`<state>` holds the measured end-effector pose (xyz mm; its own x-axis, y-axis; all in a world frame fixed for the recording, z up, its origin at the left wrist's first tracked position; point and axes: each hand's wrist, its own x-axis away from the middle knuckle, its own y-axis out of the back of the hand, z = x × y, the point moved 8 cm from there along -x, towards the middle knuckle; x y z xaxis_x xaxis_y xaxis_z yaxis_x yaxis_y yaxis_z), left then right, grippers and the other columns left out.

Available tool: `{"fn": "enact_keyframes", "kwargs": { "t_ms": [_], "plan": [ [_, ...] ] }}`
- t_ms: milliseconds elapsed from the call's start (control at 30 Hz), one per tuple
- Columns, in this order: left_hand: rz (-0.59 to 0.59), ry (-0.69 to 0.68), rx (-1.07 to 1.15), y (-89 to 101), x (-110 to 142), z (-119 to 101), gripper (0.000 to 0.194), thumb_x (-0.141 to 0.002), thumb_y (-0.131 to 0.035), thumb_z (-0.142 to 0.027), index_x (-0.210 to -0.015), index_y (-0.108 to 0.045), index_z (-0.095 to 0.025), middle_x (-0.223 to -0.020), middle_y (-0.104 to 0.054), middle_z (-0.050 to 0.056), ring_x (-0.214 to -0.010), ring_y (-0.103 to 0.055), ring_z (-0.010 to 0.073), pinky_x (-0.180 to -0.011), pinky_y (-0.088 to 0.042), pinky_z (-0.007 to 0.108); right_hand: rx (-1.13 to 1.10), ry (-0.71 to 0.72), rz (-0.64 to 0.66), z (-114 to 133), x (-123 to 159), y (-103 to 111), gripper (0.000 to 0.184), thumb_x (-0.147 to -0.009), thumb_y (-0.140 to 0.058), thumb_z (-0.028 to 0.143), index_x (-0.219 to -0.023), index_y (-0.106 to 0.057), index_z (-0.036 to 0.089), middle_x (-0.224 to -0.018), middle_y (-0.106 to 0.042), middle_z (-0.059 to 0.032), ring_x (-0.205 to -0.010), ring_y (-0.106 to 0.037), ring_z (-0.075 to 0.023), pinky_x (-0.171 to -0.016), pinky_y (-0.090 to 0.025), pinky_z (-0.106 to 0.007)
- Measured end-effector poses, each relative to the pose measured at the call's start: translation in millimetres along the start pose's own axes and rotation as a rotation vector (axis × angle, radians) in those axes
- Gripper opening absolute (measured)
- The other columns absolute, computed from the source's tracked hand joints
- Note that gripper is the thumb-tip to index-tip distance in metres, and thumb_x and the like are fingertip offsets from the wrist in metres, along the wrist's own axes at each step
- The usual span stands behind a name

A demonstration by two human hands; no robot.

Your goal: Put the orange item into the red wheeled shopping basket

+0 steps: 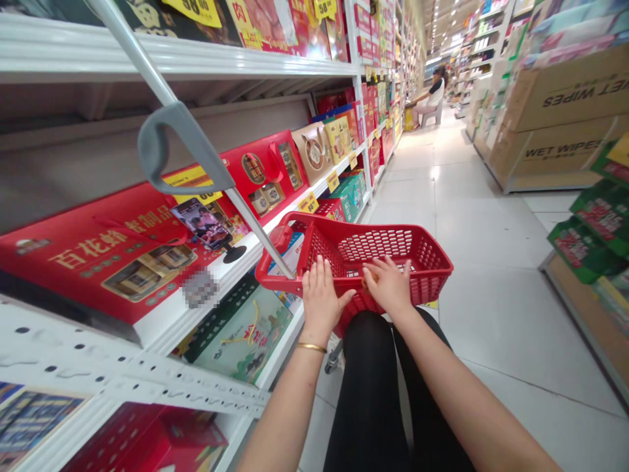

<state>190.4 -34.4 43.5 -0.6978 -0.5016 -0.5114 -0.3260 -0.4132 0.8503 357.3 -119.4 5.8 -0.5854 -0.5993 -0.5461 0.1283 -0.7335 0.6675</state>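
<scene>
A red plastic shopping basket (427, 252) with perforated sides stands just above my knees, its grey-handled metal pull bar (260, 233) slanting up to the left. My left hand (322, 295) lies on the near rim by the foot of the bar, fingers stretched out and thumb apart. Over the same rim, further right, my right hand (390, 285) has its fingers bent inward. An orange-brown patch shows between its thumb and fingertips; what it is I cannot make out.
Along the left, a white shelf (236, 272) carries red gift boxes (98, 255) and a phone (204, 223) on a small stand. Wet wipes cartons (565, 124) and green packs (590, 229) stand right of the tiled aisle (472, 249). Further off, a person (435, 95) sits on a stool.
</scene>
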Motion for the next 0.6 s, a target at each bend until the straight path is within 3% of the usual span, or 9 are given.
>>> {"fn": "enact_keyframes", "kwargs": {
  "t_ms": [100,167,267,400,467,533,600],
  "plan": [
    [-0.001,-0.010,-0.011,0.2,0.1,0.0,0.094,-0.105,-0.032,-0.075,-0.168,-0.036,-0.004,-0.176,-0.030,0.023,-0.157,-0.041,0.0380,-0.128,-0.031,0.057,-0.084,0.086,0.057,48.9,-1.5,-17.6,0.039,-0.110,-0.047,0.045,-0.124,-0.081,0.032,-0.141,-0.074,-0.0056,-0.146,-0.056,-0.0345,-0.130,-0.008,-0.075],
    [-0.005,-0.011,-0.017,0.9,0.1,0.4,0.094,-0.106,-0.032,-0.074,-0.167,-0.037,-0.004,-0.175,-0.032,0.023,-0.156,-0.042,0.0378,-0.128,-0.031,0.056,-0.099,0.112,0.084,62.7,-2.2,-21.4,0.039,-0.111,-0.046,0.046,-0.125,-0.080,0.032,-0.141,-0.074,-0.0053,-0.146,-0.057,-0.0333,-0.130,-0.007,-0.073],
    [-0.002,-0.011,-0.012,1.7,-0.3,0.3,0.097,-0.104,-0.035,-0.077,-0.166,-0.038,-0.003,-0.175,-0.032,0.024,-0.156,-0.042,0.0391,-0.128,-0.031,0.056,-0.062,0.104,0.091,43.2,-0.6,-13.6,0.039,-0.111,-0.046,0.047,-0.126,-0.080,0.033,-0.141,-0.074,-0.0055,-0.145,-0.057,-0.0329,-0.130,-0.004,-0.074],
    [0.010,-0.002,0.012,1.3,-1.0,-0.2,0.097,-0.103,-0.035,-0.078,-0.168,-0.036,-0.006,-0.176,-0.030,0.024,-0.156,-0.042,0.0397,-0.128,-0.031,0.058,0.049,-0.022,0.028,-25.7,4.8,11.2,0.039,-0.110,-0.047,0.046,-0.124,-0.081,0.031,-0.143,-0.073,-0.0075,-0.146,-0.055,-0.0367,-0.126,-0.003,-0.081],
    [0.014,0.004,0.024,0.5,-1.1,0.1,0.096,-0.103,-0.035,-0.078,-0.169,-0.034,-0.007,-0.176,-0.029,0.023,-0.157,-0.041,0.0391,-0.128,-0.030,0.058,0.086,-0.073,-0.015,-46.0,5.9,19.7,0.040,-0.109,-0.047,0.046,-0.123,-0.081,0.030,-0.144,-0.072,-0.0085,-0.147,-0.053,-0.0387,-0.124,-0.004,-0.083],
    [0.015,0.013,0.031,-0.4,-0.9,1.0,0.096,-0.103,-0.036,-0.077,-0.169,-0.034,-0.008,-0.177,-0.029,0.023,-0.158,-0.040,0.0389,-0.129,-0.030,0.058,0.084,-0.069,-0.038,-42.2,5.3,18.9,0.040,-0.109,-0.047,0.045,-0.122,-0.081,0.029,-0.143,-0.072,-0.0088,-0.147,-0.052,-0.0393,-0.124,-0.005,-0.083],
    [0.012,0.014,0.034,-0.6,-0.5,1.9,0.095,-0.104,-0.036,-0.077,-0.170,-0.034,-0.008,-0.177,-0.029,0.022,-0.159,-0.038,0.0384,-0.129,-0.030,0.057,0.043,-0.014,-0.031,-17.0,3.8,9.1,0.040,-0.109,-0.047,0.045,-0.123,-0.081,0.029,-0.143,-0.073,-0.0082,-0.147,-0.053,-0.0385,-0.126,-0.006,-0.081]
  ]
}}
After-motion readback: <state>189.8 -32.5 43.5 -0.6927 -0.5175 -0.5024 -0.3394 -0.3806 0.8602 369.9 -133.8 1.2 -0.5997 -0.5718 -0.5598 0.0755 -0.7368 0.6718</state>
